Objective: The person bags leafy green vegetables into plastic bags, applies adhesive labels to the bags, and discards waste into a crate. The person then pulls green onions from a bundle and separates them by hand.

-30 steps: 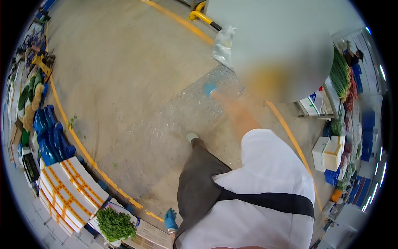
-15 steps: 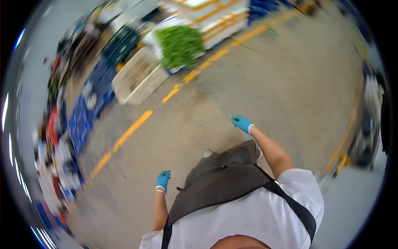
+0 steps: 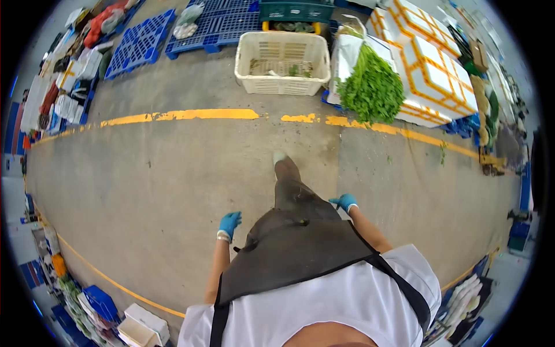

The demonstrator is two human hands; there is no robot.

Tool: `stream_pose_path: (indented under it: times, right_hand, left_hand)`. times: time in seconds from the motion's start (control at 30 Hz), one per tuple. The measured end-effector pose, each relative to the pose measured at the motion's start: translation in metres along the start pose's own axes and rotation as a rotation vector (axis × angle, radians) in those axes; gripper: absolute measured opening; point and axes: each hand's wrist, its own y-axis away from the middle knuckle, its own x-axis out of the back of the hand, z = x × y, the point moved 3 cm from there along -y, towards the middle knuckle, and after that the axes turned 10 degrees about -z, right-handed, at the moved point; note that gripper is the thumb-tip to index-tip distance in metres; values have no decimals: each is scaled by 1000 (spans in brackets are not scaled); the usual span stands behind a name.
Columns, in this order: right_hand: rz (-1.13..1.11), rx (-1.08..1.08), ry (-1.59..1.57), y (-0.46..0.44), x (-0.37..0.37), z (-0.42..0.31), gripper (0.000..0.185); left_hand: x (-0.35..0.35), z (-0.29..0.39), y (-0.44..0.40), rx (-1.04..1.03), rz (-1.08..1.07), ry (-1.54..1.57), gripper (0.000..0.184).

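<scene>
Wearing a blue glove, my left hand (image 3: 230, 224) hangs beside the dark apron (image 3: 289, 257) with its fingers loosely bent and nothing in them. On the apron's other side, my right hand (image 3: 346, 202) is also gloved in blue; its fingers stretch out and hold nothing. Neither hand touches anything. Ahead, beyond the yellow floor line, stands a cream plastic crate (image 3: 282, 85) with a few green scraps at its bottom. To its right a large bunch of leafy greens (image 3: 373, 87) lies on white packaging.
White foam boxes (image 3: 442, 66) with orange tape are stacked right of the greens. Blue pallets (image 3: 139, 46) lie at the back left, and a dark green crate (image 3: 296, 10) sits behind the cream one. A white box (image 3: 144, 324) stands at the lower left.
My view has turned, so the crate and greens now lie straight ahead. A foot has come forward under the apron. Both hands are still empty, the right one now nearer the apron.
</scene>
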Motion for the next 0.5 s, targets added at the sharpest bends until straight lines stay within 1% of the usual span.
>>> stream_pose_path:
  times: [0.1, 0.13, 0.2, 0.23, 0.27, 0.33, 0.37, 0.43, 0.5]
  right_hand:
    - [129, -33, -166, -66, 66, -18, 42]
    - [178, -99, -132, -100, 88, -16, 43]
    - [121, 10, 77, -154, 152, -32, 45]
    - [97, 66, 171, -180, 181, -59, 49]
    - [316, 177, 286, -169, 213, -108, 59]
    - [465, 258, 316, -173, 271, -181, 82]
    - [419, 239, 229, -209, 301, -207, 93]
    - [192, 372, 184, -245, 361, -296, 72]
    - [26, 400, 184, -292, 409, -388, 44]
  left_hand:
    - [14, 79, -43, -81, -12, 18, 33]
    - [18, 97, -48, -57, 24, 51, 32]
    - [41, 144, -64, -19, 98, 92, 30]
    - [54, 162, -76, 5, 121, 124, 30]
    - [67, 186, -81, -2, 155, 150, 30]
    - [84, 204, -85, 20, 202, 250, 30]
    - [101, 202, -96, 23, 219, 319, 30]
    - [129, 200, -123, 40, 245, 416, 30]
    - [148, 205, -142, 105, 248, 416, 30]
